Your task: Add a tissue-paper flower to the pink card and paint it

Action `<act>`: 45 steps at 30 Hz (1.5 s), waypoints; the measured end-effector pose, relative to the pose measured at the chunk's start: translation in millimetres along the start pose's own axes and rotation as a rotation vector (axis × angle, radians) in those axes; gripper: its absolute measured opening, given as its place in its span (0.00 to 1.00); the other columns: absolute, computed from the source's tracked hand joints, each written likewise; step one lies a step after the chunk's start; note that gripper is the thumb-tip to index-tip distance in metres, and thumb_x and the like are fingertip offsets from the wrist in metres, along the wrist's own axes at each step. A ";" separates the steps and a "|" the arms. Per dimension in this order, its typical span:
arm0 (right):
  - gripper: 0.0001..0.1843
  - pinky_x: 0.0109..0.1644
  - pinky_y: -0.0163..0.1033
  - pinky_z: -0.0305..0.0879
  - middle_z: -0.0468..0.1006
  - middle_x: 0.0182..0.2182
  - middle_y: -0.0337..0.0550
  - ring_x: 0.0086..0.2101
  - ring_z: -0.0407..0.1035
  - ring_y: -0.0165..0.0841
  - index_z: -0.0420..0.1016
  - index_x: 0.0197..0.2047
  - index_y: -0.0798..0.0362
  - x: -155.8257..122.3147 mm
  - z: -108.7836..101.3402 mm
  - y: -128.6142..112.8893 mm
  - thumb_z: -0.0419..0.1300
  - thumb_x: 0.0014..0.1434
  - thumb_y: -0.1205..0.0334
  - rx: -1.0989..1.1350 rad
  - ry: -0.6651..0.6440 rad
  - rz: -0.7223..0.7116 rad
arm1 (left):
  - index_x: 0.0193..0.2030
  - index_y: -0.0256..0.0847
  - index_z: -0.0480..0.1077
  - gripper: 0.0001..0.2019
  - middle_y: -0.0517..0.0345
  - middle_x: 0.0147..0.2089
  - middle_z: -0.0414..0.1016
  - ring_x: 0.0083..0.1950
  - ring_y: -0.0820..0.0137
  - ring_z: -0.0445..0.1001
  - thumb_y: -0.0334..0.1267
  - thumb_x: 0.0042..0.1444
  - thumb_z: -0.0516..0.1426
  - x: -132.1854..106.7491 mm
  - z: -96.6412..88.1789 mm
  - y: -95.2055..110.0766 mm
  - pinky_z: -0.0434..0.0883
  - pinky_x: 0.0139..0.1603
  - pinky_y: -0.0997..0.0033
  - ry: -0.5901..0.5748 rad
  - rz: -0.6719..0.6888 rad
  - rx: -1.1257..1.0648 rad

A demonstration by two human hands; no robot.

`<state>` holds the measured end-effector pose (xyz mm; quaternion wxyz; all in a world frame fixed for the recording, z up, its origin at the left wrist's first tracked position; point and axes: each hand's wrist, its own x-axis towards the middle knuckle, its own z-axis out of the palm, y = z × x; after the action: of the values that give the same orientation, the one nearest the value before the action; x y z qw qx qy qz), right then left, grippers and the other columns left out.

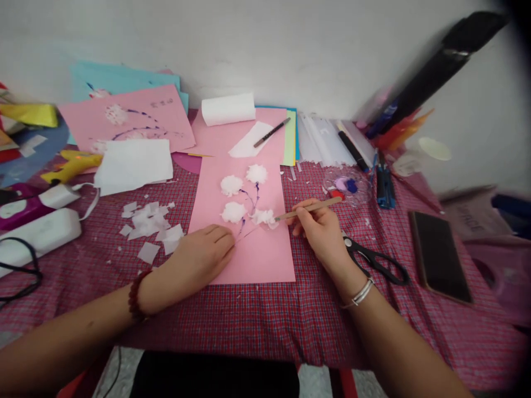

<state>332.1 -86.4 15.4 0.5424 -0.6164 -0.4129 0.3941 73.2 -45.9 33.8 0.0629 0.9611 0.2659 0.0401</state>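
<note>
A pink sheet [269,260] lies before me with several puffy white paper flowers [233,212] and dark blue painted stems on it. My left hand [207,251] lies flat on the sheet's left side, holding nothing. My right hand [317,224] pinches a thin tan wooden stick [321,204]. The stick's tip touches the lower right white flower [264,217], which looks less round than the others. Small white paper squares [149,251] are scattered left of the sheet. Black-handled scissors [375,260] lie beside my right wrist.
At the back are a white paper roll [228,109], a black pen [271,132] and a finished pink picture [149,110]. A clear paint dish [348,185] and a phone [440,257] are at right. A yellow glue gun [70,166] and power strip [53,235] lie left.
</note>
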 end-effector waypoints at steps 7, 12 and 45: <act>0.09 0.19 0.31 0.56 0.77 0.21 0.36 0.17 0.66 0.26 0.69 0.33 0.51 2.0 -13.1 -2.8 0.60 0.57 0.55 0.081 0.121 0.021 | 0.40 0.38 0.73 0.09 0.51 0.43 0.79 0.45 0.65 0.76 0.35 0.64 0.51 -1.7 -9.1 -17.3 0.72 0.47 0.66 0.133 -0.082 -0.312; 0.07 0.21 0.32 0.60 0.76 0.20 0.35 0.18 0.66 0.27 0.71 0.34 0.50 -5.7 -13.3 -7.3 0.60 0.59 0.56 0.096 0.095 -0.017 | 0.35 0.41 0.74 0.07 0.59 0.34 0.78 0.35 0.71 0.74 0.38 0.60 0.55 -3.8 -38.1 -46.8 0.69 0.37 0.73 0.279 -0.393 -0.484; 0.04 0.21 0.33 0.64 0.78 0.22 0.39 0.21 0.70 0.30 0.78 0.33 0.50 -8.2 -11.6 -3.8 0.66 0.53 0.61 0.194 0.101 -0.022 | 0.38 0.36 0.75 0.08 0.53 0.38 0.76 0.41 0.68 0.73 0.29 0.59 0.54 -32.7 -43.0 -56.1 0.67 0.42 0.70 -0.105 -0.174 -0.286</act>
<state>339.8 -97.8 20.6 0.6239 -0.5758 -0.3515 0.3947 12.1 -10.8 66.9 0.2161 0.9165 0.3361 0.0217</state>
